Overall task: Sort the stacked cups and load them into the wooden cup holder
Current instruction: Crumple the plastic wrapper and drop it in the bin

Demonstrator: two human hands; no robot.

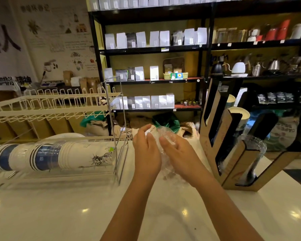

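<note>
Both hands hold a stack of clear plastic cups (pixel 163 136) above the white counter, at the middle of the view. My left hand (pixel 147 152) grips its left side, and my right hand (pixel 177 153) wraps over its right side. The wooden cup holder (pixel 233 164) leans on the counter just right of my hands. Its slots hold white paper cups (pixel 240 113) and clear cups (pixel 255 145). A long mixed stack of white, blue and clear cups (pixel 59 156) lies on its side in a rack at the left.
A cream wire rack (pixel 47 108) stands over the lying stack, with a metal frame (pixel 118 136) at its right end. Black shelves (pixel 155 49) with white bags and kettles fill the background. The white counter (pixel 76 214) extends toward me.
</note>
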